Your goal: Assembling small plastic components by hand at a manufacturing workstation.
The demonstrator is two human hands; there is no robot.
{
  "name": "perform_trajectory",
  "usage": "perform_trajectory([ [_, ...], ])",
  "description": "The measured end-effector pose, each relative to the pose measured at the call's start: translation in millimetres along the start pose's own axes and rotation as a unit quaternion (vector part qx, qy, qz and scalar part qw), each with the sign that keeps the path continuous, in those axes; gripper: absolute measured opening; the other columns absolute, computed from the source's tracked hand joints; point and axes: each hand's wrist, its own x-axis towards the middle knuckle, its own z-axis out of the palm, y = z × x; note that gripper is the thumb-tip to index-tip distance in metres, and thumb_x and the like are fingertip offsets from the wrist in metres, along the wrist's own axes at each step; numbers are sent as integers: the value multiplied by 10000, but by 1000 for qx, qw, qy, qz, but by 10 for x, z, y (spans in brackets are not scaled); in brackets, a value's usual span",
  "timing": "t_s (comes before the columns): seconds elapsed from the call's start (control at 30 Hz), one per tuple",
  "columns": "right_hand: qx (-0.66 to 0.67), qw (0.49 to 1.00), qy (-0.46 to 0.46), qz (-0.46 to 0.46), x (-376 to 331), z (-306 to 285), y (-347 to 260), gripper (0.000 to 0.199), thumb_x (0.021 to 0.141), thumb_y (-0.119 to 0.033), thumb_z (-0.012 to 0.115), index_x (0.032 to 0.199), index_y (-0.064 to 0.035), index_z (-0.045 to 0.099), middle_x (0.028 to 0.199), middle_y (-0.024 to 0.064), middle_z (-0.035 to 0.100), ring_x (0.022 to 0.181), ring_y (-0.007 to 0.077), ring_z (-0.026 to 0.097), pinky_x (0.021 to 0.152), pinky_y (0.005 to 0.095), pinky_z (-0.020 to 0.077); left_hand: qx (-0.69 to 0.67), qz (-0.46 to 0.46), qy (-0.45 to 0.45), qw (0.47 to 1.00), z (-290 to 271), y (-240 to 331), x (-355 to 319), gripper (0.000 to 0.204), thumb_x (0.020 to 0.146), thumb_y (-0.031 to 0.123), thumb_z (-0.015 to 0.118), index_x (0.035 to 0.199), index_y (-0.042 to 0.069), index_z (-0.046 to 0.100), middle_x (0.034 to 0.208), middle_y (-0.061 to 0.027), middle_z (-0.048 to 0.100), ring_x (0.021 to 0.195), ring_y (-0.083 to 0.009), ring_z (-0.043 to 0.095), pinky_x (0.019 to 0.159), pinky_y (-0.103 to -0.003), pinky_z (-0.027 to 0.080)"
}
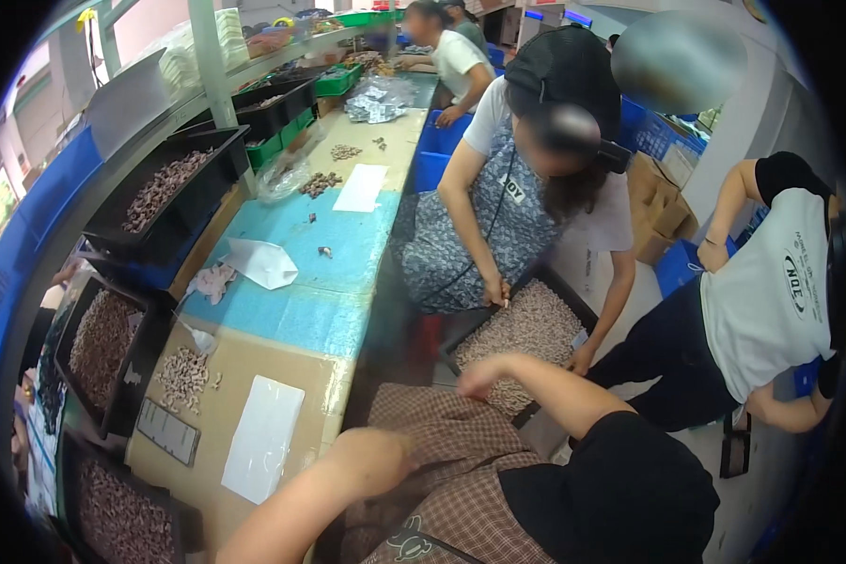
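Observation:
My left hand point(374, 456) is over the brown checked apron at my front, near the table edge; its fingers are turned away and blurred. My right hand point(486, 374) reaches across to the near left side of a black tray point(585, 305) full of small pale, beige pieces point(526, 329). Its fingers look bent, but blur hides whether they touch the tray or hold anything. A co-worker in a black cap and patterned apron leans over this tray, one hand point(496, 289) at its far left rim and the other point(583, 359) at its right side.
On the table point(334, 376) at left lie a white sheet point(263, 437), a phone-like flat grey object point(167, 432) and a pile of pale pieces point(183, 378). Black bins point(164, 202) of brownish pieces line its left side. Another person point(766, 282) stands at right, beside blue crates and cardboard boxes point(656, 209).

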Motion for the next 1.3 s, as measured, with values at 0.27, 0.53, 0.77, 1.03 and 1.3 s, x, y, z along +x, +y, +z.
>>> perform_trajectory([
  [0.27,371,807,385,-251,-372,-2391,-1865,889,885,-169,602,1495,-155,-45,873,154,645,691,229,644,573,334,524,-56,-45,-28,997,314,-104,-202,563,933,474,471,1329,75,509,1043,-190,658,975,-343,624,847,-419,488],
  [0.53,331,866,304,-218,-147,-2598,-2022,583,903,-240,579,1370,-21,307,933,233,653,691,261,647,585,334,536,-92,-56,-35,994,177,15,-70,509,933,406,481,1301,56,514,1124,-175,640,1025,-347,610,870,-422,479],
  [0.77,120,959,-9,-258,-218,-1133,-2306,410,951,-336,526,1221,-31,565,980,162,678,855,212,665,744,306,527,-118,-49,-40,991,359,-159,-134,493,938,408,471,1287,63,516,1072,-190,650,983,-355,622,832,-434,489],
  [1.03,66,954,8,-293,-341,-433,-2142,287,926,-267,564,1053,-23,647,942,119,692,843,191,666,744,309,523,-168,-45,-32,984,421,-201,-232,493,940,414,466,1288,68,512,1040,-198,653,950,-366,627,810,-443,492],
  [1.3,-465,650,575,-178,-1262,-318,-1601,391,780,-301,636,1113,-97,615,1274,117,539,1253,326,458,1040,451,354,-156,-35,-1,987,570,-383,-411,492,931,400,489,1277,53,527,1030,-209,649,951,-367,620,810,-433,491],
])
